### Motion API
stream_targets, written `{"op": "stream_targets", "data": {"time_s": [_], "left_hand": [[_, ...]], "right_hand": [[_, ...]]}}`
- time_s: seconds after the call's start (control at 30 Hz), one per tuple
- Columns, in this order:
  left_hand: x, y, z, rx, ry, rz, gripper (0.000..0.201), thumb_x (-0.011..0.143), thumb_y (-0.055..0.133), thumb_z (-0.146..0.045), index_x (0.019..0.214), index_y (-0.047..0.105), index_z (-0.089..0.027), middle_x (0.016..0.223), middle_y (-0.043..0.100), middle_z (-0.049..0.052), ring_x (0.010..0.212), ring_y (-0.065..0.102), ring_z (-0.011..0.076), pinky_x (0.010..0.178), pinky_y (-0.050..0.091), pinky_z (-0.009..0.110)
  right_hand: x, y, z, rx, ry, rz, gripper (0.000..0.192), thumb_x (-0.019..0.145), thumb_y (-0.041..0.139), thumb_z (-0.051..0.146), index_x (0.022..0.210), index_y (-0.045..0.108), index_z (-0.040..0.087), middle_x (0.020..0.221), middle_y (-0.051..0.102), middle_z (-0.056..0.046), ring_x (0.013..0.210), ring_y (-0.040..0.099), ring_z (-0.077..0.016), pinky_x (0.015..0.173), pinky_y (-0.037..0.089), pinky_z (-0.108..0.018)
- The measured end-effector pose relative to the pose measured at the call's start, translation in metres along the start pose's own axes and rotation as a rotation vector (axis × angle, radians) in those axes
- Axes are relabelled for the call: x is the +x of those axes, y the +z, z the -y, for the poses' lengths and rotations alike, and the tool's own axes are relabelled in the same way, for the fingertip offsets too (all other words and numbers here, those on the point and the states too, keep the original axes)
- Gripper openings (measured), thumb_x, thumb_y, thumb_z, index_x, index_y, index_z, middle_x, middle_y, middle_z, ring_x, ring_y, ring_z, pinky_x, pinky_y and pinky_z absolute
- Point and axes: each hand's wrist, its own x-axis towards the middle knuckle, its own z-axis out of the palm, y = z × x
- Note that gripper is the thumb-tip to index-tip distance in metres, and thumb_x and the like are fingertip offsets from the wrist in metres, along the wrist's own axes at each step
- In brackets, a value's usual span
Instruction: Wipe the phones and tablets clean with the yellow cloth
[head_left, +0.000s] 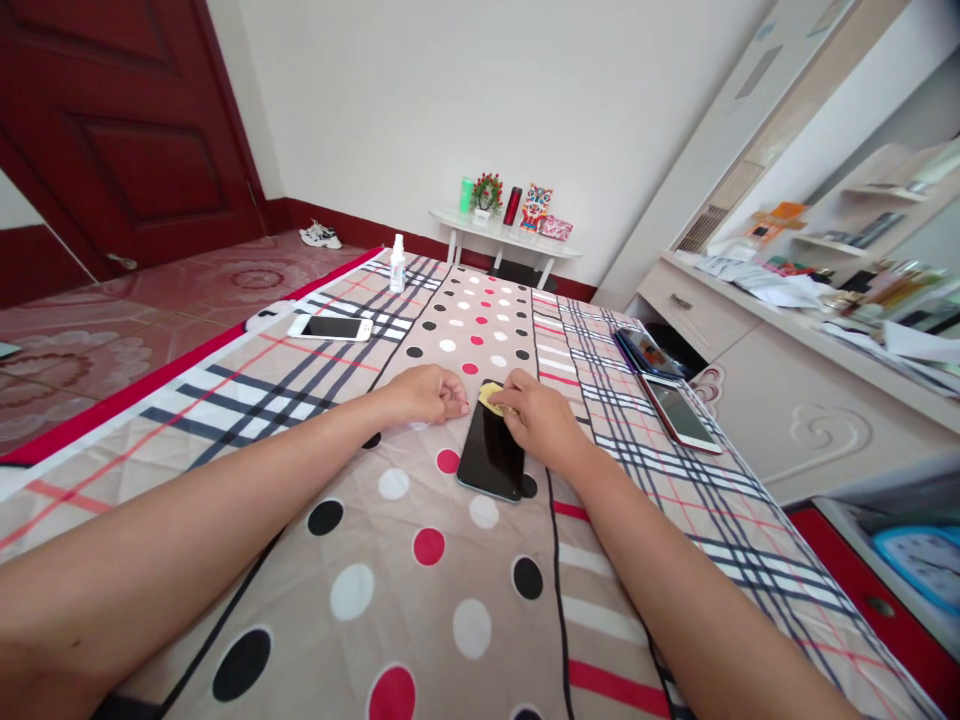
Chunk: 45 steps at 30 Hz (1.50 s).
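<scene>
Right now the right hand (pixel 541 420) pinches a small yellow cloth (pixel 491 399) betw. thumb and fingers and presses it onto the top end of a black phone (pixel 493 452). That phone lies flat, screen up, on the quilted bed cover (pixel 420 590), roughly mid-surface, on the spotted centre strip just beside the black stripe that borders the plaid part on the right. The cloth covers only the phone's far corner; the rest of the dark glass is bare.

The left hand (pixel 426 394) is curled into a loose fist, knuckles down on the cover, just left of the phone's top end and close to the cloth; whether it holds anything can't be told. Both forearms run in from the near edge, bare, resting on or just above the fabric.

Further out: a white phone (pixel 331 327) lies screen up near the left edge, on the plaid section, well apart from the hands. A small white spray bottle (pixel 397 264) stands upright near the far left corner. Along the right edge 2 more phones lie side by side lengthwise, a dark one (pixel 647 353) farther off and a red-rimmed one (pixel 681 415) nearer.

Beyond the far edge a low white table (pixel 504 236) stands against the wall w/ a green cup, a little plant, a red flask and other small items
</scene>
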Motion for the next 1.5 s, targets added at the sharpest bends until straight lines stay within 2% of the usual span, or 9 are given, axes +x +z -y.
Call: {"op": "stream_targets", "data": {"time_s": [0.2,0.43,0.67,0.73,0.97,1.1,1.27,1.37,1.5], "left_hand": [[-0.004,-0.001,-0.005,0.071,0.035,-0.037,0.034,0.062,0.074,-0.051,0.073,0.067,-0.020,0.055,0.059,-0.003,0.048,0.046,0.0098,0.046,0.025,0.023],[-0.004,-0.002,-0.005,0.108,0.049,-0.007,0.033,0.065,0.072,-0.051,0.079,0.069,-0.021,0.062,0.062,-0.002,0.053,0.050,0.0108,0.048,0.030,0.022],[-0.005,-0.002,-0.009,0.082,0.037,-0.021,0.029,0.062,0.075,-0.046,0.075,0.069,-0.021,0.064,0.064,-0.001,0.055,0.053,0.0121,0.049,0.030,0.022],[-0.006,-0.002,-0.010,0.083,0.040,-0.017,0.029,0.062,0.075,-0.045,0.075,0.069,-0.021,0.065,0.065,-0.001,0.056,0.053,0.0124,0.050,0.031,0.022],[-0.004,-0.002,-0.004,0.001,0.005,-0.012,0.016,0.071,0.063,-0.033,0.078,0.069,-0.020,0.056,0.061,-0.002,0.048,0.051,0.0113,0.048,0.035,0.021],[-0.003,-0.004,-0.003,-0.100,-0.030,0.026,0.014,0.072,0.057,-0.025,0.078,0.067,-0.019,0.054,0.061,-0.002,0.047,0.052,0.0112,0.050,0.041,0.022],[-0.003,-0.003,-0.004,-0.108,-0.041,0.014,0.013,0.069,0.058,-0.022,0.077,0.067,-0.017,0.055,0.062,0.000,0.048,0.054,0.0116,0.049,0.041,0.021],[-0.003,-0.001,-0.003,-0.115,-0.022,0.010,0.013,0.069,0.059,-0.021,0.079,0.067,-0.017,0.054,0.061,0.000,0.048,0.053,0.0108,0.048,0.040,0.020],[-0.002,0.000,-0.002,-0.127,-0.049,0.022,0.015,0.069,0.060,-0.020,0.081,0.067,-0.016,0.053,0.061,-0.001,0.047,0.052,0.0102,0.047,0.038,0.019]], "right_hand": [[0.004,0.001,-0.013,-0.115,0.297,-0.029,0.031,0.086,0.047,0.015,0.104,0.071,0.020,0.098,0.059,-0.010,0.080,0.059,-0.0186,0.062,0.037,-0.028],[-0.006,-0.014,0.022,0.241,0.014,0.120,0.020,0.074,0.057,0.014,0.084,0.072,0.022,0.085,0.067,-0.003,0.074,0.060,-0.0162,0.064,0.039,-0.024],[0.012,0.002,-0.026,0.138,0.338,-0.071,0.021,0.076,0.055,0.018,0.086,0.073,0.016,0.091,0.070,-0.008,0.084,0.063,-0.0201,0.074,0.043,-0.027],[0.020,0.007,-0.030,0.101,0.350,-0.092,0.024,0.077,0.054,0.017,0.089,0.074,0.016,0.094,0.071,-0.009,0.089,0.063,-0.0213,0.078,0.044,-0.028],[0.037,0.008,0.006,0.280,0.156,-0.048,0.024,0.078,0.054,0.013,0.089,0.075,0.017,0.094,0.072,-0.007,0.085,0.063,-0.0175,0.076,0.044,-0.025],[0.011,-0.008,0.039,0.389,0.032,0.089,0.021,0.074,0.054,0.011,0.081,0.073,0.018,0.082,0.071,-0.004,0.071,0.060,-0.0144,0.065,0.041,-0.023],[-0.019,-0.024,0.064,0.449,-0.135,0.244,0.024,0.072,0.055,0.009,0.079,0.072,0.024,0.082,0.070,0.001,0.073,0.058,-0.0126,0.065,0.039,-0.022],[-0.014,-0.017,0.048,0.360,-0.068,0.164,0.024,0.075,0.056,0.013,0.085,0.073,0.025,0.088,0.068,0.000,0.079,0.059,-0.0143,0.069,0.039,-0.024],[-0.001,0.000,0.006,0.148,0.205,-0.056,0.025,0.085,0.050,0.019,0.098,0.071,0.022,0.095,0.066,-0.005,0.087,0.059,-0.0177,0.072,0.038,-0.026]]}}
